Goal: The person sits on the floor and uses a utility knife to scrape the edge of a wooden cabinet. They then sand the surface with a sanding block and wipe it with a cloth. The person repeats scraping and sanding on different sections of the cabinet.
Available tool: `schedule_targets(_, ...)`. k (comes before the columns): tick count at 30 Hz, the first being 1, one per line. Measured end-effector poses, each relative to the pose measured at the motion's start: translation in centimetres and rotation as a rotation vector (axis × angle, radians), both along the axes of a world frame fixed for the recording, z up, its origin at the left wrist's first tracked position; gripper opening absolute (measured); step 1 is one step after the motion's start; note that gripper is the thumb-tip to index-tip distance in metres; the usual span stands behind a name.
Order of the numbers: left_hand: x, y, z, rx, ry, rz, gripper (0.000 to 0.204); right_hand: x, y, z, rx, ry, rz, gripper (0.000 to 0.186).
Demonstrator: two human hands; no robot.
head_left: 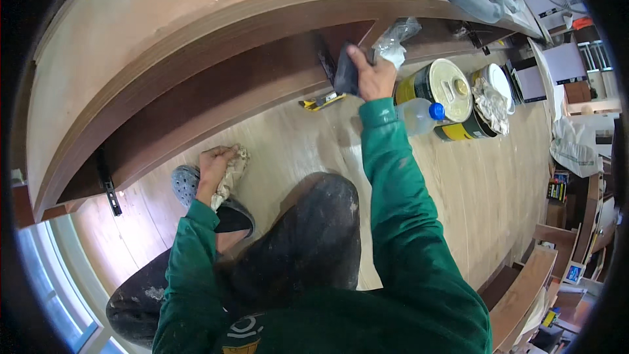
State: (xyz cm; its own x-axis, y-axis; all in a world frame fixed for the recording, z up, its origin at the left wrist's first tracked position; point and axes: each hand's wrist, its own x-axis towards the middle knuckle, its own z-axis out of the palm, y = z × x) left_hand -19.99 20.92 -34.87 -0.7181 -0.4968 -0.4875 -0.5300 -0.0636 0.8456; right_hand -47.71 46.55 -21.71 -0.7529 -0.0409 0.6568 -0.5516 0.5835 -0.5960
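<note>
My left hand (pixel 211 167) is closed on a crumpled, stained whitish rag (pixel 233 174), just above my grey clog (pixel 185 183). My right hand (pixel 376 80) reaches to the open recess of a long brown wooden cabinet (pixel 216 85). Between its thumb and fingers is a thin, dark flat piece (pixel 346 73), whose exact kind I cannot make out. Close below that piece, a yellow and black utility knife (pixel 322 101) lies by the cabinet's lower edge. Clear plastic wrapping (pixel 398 36) sits at the recess just beyond the right hand.
Right of my right wrist are a blue-capped plastic bottle (pixel 419 117), a lidded metal can (pixel 450 90) and a white-lidded tub (pixel 499 85). Another crumpled rag (pixel 491 106) rests by them. Black drawer slides (pixel 108 182) stick out of the cabinet. Wooden drawers (pixel 532 288) stand at the far right.
</note>
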Motion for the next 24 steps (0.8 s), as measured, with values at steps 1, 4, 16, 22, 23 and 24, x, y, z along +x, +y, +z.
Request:
schedule_targets(1, 0.3, -0.1, -0.5, -0.043, 0.005, 0.000, 0.024, -0.6, -0.2, -0.1, 0.011, 0.086, 0.028, 0.054)
schedule_targets(4, 0.4, -0.4, -0.2, 0.001, -0.063, 0.025, 0.023, 1.2, -0.2, 6.7, -0.232, -0.469, 0.232, 0.054)
schedule_targets(16, 0.2, 0.3, 0.6, 0.007, 0.008, 0.001, 0.022, 0.5, -0.3, -0.6, -0.253, -0.121, 0.147, 0.037)
schedule_targets(22, 0.5, 0.7, 1.4, -0.038, -0.061, -0.042, 0.024, 3.9, 2.1, 4.5, -0.353, -0.563, 0.243, 0.034)
schedule_targets(23, 0.1, 0.4, 1.7, -0.052, -0.022, -0.042, 0.024, 4.6, 2.4, 2.3, -0.317, -0.495, 0.237, 0.034)
schedule_targets(24, 0.0, 1.0, 2.1, 0.014, 0.020, -0.026, 0.027, 6.3, 2.8, -0.7, -0.452, -0.537, 0.238, 0.033)
